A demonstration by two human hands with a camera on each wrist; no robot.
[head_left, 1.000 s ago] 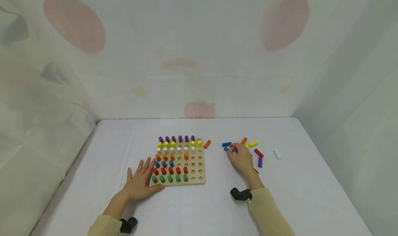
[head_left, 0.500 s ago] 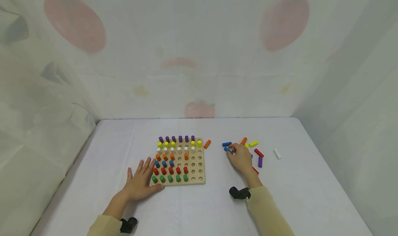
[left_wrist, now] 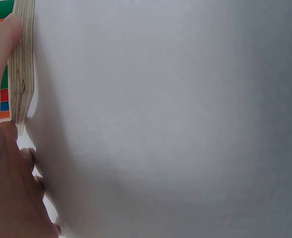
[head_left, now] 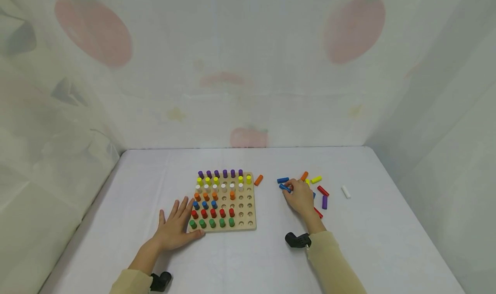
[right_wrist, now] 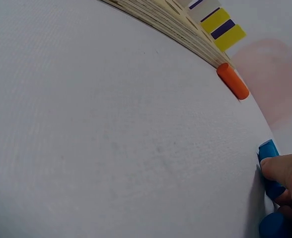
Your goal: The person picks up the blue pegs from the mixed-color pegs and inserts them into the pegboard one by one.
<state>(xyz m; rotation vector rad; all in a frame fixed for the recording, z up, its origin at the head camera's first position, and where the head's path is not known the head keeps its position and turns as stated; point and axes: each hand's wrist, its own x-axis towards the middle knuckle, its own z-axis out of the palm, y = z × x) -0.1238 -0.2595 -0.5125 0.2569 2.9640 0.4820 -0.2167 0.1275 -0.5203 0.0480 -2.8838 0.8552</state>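
Observation:
A wooden peg board (head_left: pixel 248 208) lies on the table with rows of purple, yellow, white, orange, blue, red and green pegs upright in it. My left hand (head_left: pixel 174 229) rests at its left side, fingers spread and straight. The left thumb touches the front edge, as the left wrist view also shows with the board's edge (left_wrist: pixel 23 69). To the right of the board, my right hand (head_left: pixel 302 198) pinches a blue peg (head_left: pixel 284 187) between thumb and fingers, low over the table. Another blue peg (head_left: pixel 283 180) lies just beyond it. The right palm is hidden from above.
Loose pegs lie around my right hand: an orange peg (head_left: pixel 304 175), a yellow peg (head_left: pixel 316 179), a red peg (head_left: pixel 323 190), a purple peg (head_left: pixel 324 202) and a white peg (head_left: pixel 346 192). A separate orange peg (head_left: pixel 258 180) lies beside the board's right edge. Several right-side holes hold no peg.
My right hand has shifted very slightly, and more of the blue peg shows between its fingertips. The left hand and the board stay in place.

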